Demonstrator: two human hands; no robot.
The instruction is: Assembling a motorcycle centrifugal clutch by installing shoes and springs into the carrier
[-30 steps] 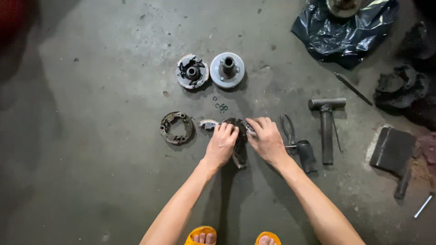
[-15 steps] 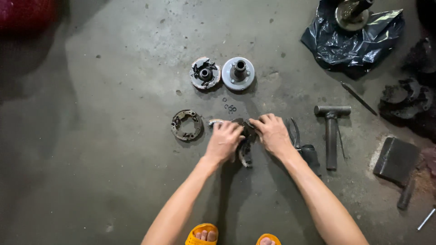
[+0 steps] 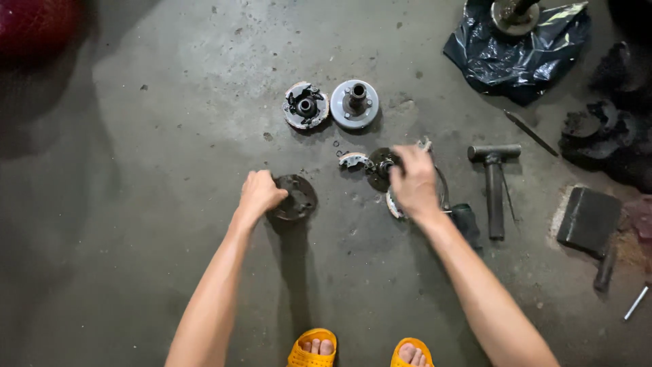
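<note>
A grey concrete floor (image 3: 170, 136) fills the view, and everything is laid out on it. At the top right a crumpled black plastic bag (image 3: 516, 58) is seen with a round metal part standing on it. To the right, a T-shaped tool (image 3: 494, 183) lies with its long handle running toward the viewer and its crossbar at the far end, and a dark flat block (image 3: 587, 221) rests further right. Two round parts are set side by side higher up: a disc with a dark inner mechanism (image 3: 305, 105) and a plain grey disc with a raised hub (image 3: 354, 104), just touching or nearly so.

Near the middle, a dark round plate (image 3: 297, 197) is lying flat, and its left edge is gripped by the left hand (image 3: 260, 194), whose fingers are curled over the rim. Being round, no long axis can be told for it; its face is turned upward. Well apart to the right, the right hand (image 3: 414, 185) is closed loosely over a dark hub assembly (image 3: 382, 166), with the fingers bent around it; how firmly it is grasped cannot be told. A small curved shoe piece (image 3: 353, 160) lies just left of that assembly. Orange sandals (image 3: 360, 350) are visible at the bottom edge.
</note>
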